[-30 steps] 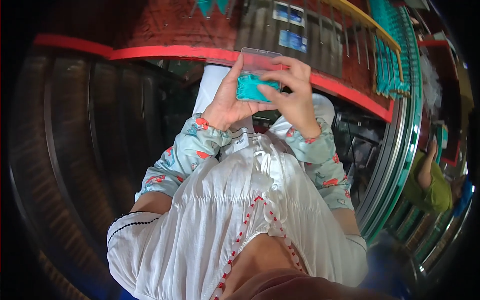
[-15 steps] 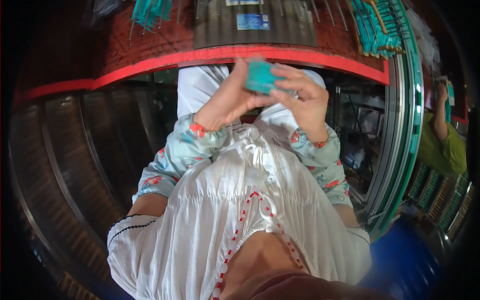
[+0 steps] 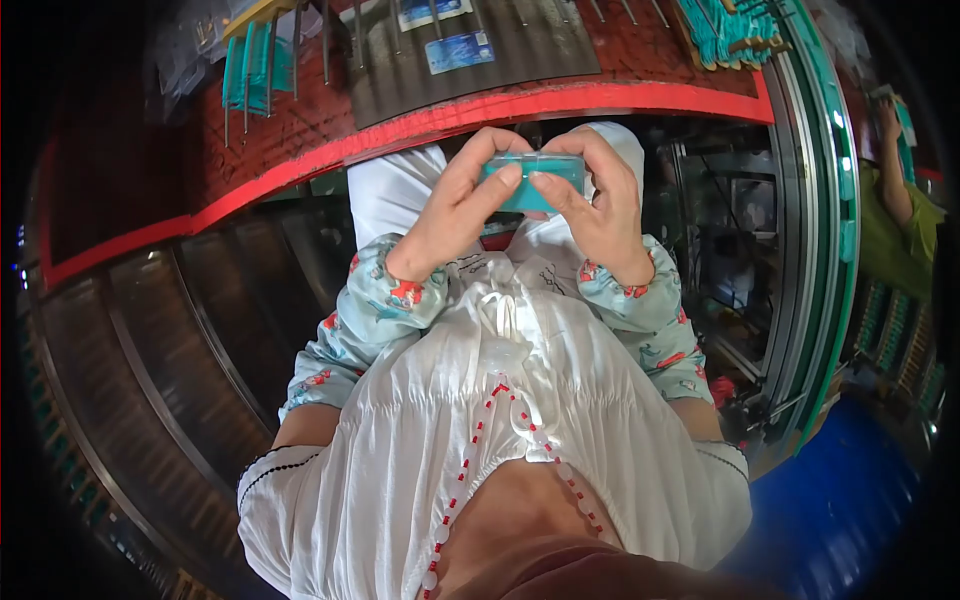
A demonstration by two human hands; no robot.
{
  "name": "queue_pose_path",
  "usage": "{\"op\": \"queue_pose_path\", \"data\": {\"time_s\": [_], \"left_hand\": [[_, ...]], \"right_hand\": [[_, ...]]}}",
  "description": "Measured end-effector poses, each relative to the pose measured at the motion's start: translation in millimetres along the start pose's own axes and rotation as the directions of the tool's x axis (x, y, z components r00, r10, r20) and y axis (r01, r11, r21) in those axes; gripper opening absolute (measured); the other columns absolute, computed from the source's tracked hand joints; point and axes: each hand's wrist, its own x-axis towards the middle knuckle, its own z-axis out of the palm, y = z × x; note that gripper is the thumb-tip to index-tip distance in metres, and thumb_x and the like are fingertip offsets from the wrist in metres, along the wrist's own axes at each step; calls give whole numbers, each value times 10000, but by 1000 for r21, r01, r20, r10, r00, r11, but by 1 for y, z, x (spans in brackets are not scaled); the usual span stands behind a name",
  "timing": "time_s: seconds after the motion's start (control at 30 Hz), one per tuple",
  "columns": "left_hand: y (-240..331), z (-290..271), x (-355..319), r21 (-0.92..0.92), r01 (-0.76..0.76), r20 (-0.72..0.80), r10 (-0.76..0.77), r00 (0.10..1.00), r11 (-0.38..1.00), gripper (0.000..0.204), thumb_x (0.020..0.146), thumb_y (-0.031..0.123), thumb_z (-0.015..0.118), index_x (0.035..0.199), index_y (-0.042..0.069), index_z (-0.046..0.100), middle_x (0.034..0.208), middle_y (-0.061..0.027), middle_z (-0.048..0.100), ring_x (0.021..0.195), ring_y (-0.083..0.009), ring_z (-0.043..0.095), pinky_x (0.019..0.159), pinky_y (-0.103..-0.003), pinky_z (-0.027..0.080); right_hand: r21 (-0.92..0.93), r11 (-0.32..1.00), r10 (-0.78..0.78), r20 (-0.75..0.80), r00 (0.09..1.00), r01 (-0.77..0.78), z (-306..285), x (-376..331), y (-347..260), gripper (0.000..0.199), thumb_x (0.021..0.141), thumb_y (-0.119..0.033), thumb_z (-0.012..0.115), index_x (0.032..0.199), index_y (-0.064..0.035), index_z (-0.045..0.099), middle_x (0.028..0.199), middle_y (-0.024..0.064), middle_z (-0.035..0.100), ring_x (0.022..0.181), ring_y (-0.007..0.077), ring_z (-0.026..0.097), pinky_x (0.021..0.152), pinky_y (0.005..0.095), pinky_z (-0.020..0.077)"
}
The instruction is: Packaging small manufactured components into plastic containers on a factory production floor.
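Observation:
Both of my hands hold a small flat rectangular teal block, perhaps a box (image 3: 525,196), above my lap, just in front of the table's red edge. A clear strip runs along its far side. My left hand (image 3: 462,195) grips its left end, with the thumb on the face toward me. The other end is in my right hand (image 3: 612,205), its thumb also pressing on the near face. Most of my fingers are hidden behind the block.
Ahead is a dark red table with a bright red edge (image 3: 560,98), a dark mat (image 3: 530,65) and a blue packet (image 3: 460,53). Teal pieces with thin rods lie left (image 3: 250,78) and right (image 3: 722,38). A metal-framed partition (image 3: 812,250) separates me from another person's green sleeve (image 3: 905,225).
The blurred teal block is now steady and level, with both thumbs on its near face. My right hand has shifted from over it to its right end. The view has turned slightly.

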Motion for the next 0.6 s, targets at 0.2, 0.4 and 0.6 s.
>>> {"op": "queue_pose_path", "data": {"time_s": [0.2,0.4,0.6], "left_hand": [[-18,22,12,-103,-47,-27,45,999,994,230,984,196,514,1127,19,480,976,-70,574,847,-142,608,642,-279,553],[-27,59,54,-207,345,315,-272,909,915,436,1023,397,370,1285,52,415,1140,-121,567,945,-218,630,719,-368,569],[-41,74,73,67,305,311,-311,898,950,396,1033,288,384,1345,51,323,1168,-171,556,930,-241,632,769,-358,560]], "right_hand": [[257,961,128,-71,989,-106,-11,-20,-1,366,860,-210,712,1086,14,532,959,47,551,846,127,586,670,247,493],[430,902,87,-119,989,-28,-48,-62,24,729,739,-188,799,1323,-29,394,1240,74,519,1160,185,507,1025,340,369],[-539,675,-176,-780,600,-504,-278,-106,-14,495,785,-214,727,1197,-11,542,1077,145,610,954,274,583,823,366,468]]}}
